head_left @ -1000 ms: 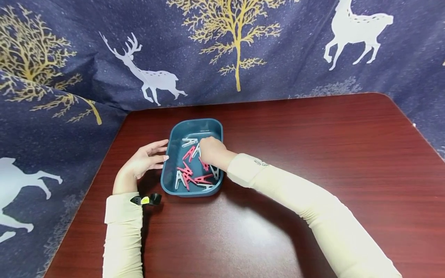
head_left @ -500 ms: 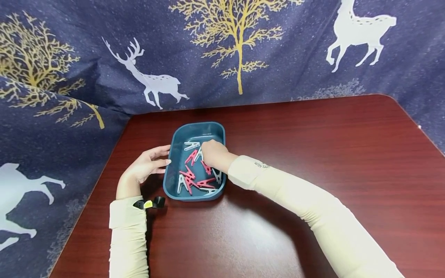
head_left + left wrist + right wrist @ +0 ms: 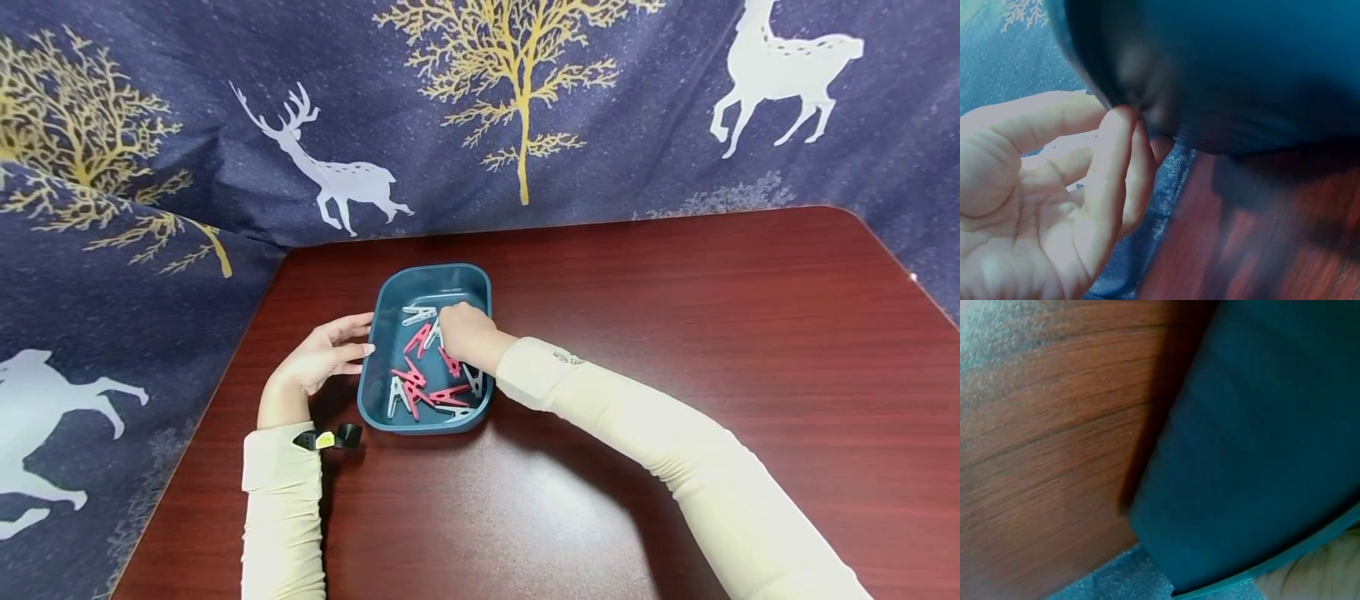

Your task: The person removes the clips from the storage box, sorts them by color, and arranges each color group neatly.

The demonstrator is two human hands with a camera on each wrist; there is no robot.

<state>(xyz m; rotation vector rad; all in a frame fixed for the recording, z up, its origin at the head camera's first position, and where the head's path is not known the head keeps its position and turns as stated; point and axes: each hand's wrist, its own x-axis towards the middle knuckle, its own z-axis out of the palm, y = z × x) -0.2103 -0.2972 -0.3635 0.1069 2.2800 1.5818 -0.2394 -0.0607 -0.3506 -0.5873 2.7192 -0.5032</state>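
A blue-green plastic bin stands on the table, with several red clothespins and white clothespins scattered over its floor. My right hand reaches down inside it near the right wall, knuckles up. Its fingertips are hidden beneath the hand, next to a white clothespin and above a red one; I cannot tell whether they grip anything. At the left side, my left hand has its fingertips against the bin's outer wall. The left wrist view shows those fingers gently bent at the wall. The right wrist view shows mostly the bin's outside.
The dark red wooden table extends far to the right of the bin. Behind it and to the left hangs a blue cloth with deer and trees on it. A black strap with a small camera is on the left wrist.
The whole head view has shifted slightly to the right and down. Both hands keep their places at the bin, and the clothespins look the same.
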